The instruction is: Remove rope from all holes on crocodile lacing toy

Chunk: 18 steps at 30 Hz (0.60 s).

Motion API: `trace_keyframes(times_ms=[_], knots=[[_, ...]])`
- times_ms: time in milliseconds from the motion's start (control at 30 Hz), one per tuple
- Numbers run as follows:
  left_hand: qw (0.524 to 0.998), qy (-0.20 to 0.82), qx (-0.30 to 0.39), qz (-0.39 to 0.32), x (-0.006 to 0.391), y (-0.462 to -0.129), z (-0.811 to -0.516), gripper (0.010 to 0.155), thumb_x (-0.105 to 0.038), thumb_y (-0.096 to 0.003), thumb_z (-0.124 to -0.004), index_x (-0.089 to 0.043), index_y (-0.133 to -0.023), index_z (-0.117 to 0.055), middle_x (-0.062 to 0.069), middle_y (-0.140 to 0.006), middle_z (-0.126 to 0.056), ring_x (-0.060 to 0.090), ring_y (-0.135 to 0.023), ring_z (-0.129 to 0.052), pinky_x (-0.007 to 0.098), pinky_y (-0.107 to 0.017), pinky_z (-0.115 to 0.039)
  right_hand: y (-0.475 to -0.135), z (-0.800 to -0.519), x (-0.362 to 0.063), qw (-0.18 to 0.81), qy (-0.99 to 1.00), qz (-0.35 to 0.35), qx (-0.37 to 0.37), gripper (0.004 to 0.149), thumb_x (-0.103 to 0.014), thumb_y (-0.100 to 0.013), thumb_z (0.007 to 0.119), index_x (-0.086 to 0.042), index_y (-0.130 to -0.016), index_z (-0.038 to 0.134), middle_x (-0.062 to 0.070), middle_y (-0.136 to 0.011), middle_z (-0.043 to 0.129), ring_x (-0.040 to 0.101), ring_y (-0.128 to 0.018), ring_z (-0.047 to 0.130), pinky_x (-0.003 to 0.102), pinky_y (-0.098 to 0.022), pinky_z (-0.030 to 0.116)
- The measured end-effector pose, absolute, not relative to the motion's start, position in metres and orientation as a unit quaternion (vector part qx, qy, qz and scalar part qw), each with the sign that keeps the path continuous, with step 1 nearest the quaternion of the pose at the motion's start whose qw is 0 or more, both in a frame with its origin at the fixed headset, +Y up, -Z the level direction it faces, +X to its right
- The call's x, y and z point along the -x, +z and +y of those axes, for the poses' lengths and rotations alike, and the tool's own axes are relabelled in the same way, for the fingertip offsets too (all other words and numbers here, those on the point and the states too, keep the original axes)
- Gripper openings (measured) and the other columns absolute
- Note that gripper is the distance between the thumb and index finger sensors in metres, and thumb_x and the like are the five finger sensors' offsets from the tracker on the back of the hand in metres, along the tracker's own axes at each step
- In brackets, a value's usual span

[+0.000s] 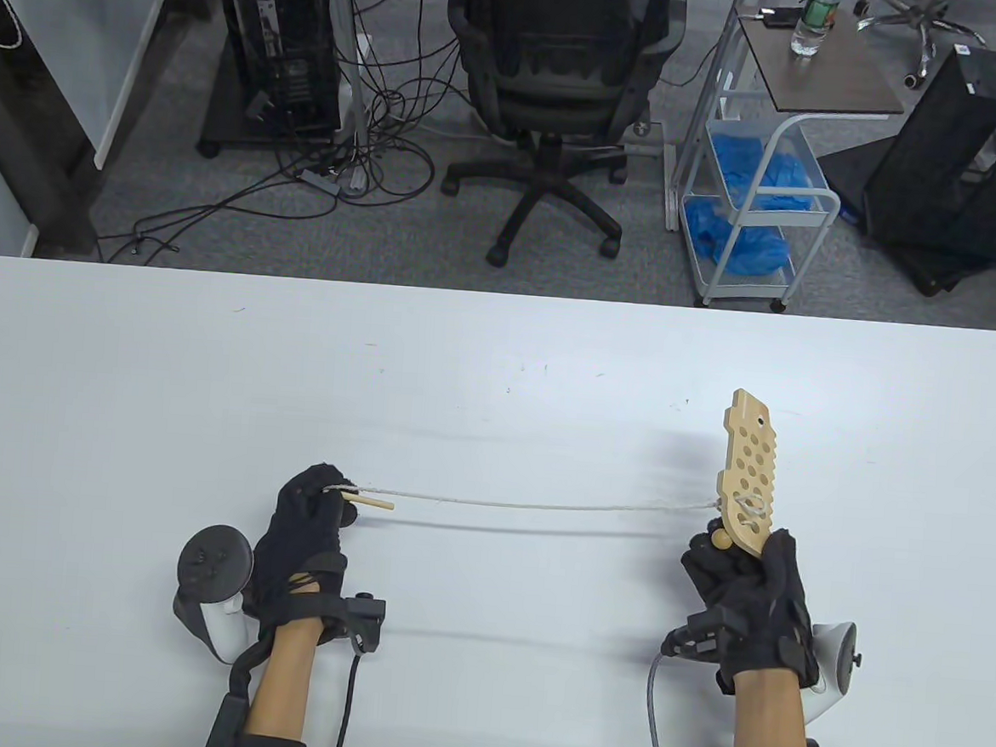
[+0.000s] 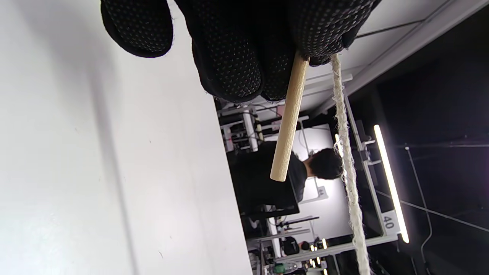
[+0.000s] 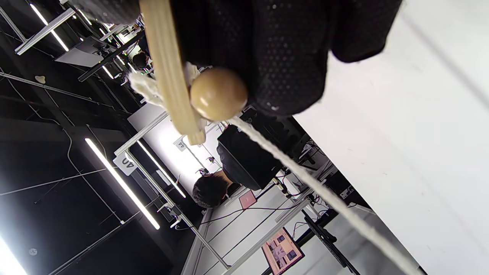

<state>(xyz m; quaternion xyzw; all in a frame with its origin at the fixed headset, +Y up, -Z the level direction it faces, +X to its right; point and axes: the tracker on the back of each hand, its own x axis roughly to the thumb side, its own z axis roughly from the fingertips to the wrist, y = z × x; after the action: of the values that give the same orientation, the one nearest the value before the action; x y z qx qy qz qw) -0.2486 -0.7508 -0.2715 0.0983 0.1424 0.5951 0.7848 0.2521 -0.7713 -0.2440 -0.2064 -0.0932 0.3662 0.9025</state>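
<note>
Nearest to us, our left hand pinches the wooden needle at the free end of the rope, fingers closed around both; the left wrist view shows the needle jutting from under the fingertips with the rope running just beside it. Level with it on the other side, our right hand grips the lower end of the crocodile lacing toy, holding the board up off the white table with its far end pointing away from us. The rope stretches nearly taut between the two hands, which are well apart. A wooden bead sits against the board's edge just beside our right fingers, and the rope leaves the board there. We judge the job well advanced: most of the holes along the upper part of the board look empty, and rope shows only in a small cluster of holes near the gripped end, looped through perhaps two or three; the exact count is too small to tell. What is left, as far as we can see, is to draw the needle back through those last holes. Beyond the table stand an office chair and a cart with blue gloves.
</note>
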Motion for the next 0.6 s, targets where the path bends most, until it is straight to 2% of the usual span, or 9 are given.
trace_keyframes(times_ms=[600], knots=[[0.729, 0.652, -0.104, 0.18, 0.256, -0.2668, -0.7558, 0.044, -0.042, -0.0545, -0.07, -0.039, -0.098, -0.064, -0.008, -0.089, -0.089, 0.01, -0.072, -0.094, 0.052, -0.068, -0.073, -0.2429, -0.7723, -0.255, 0.913, 0.336, -0.102, 0.207, 0.05, -0.043, -0.049, 0.068, -0.004, -0.082, 0.069, 0.019, -0.076, 0.088, 0.035, -0.058, 0.095, 0.061, -0.056, 0.07]])
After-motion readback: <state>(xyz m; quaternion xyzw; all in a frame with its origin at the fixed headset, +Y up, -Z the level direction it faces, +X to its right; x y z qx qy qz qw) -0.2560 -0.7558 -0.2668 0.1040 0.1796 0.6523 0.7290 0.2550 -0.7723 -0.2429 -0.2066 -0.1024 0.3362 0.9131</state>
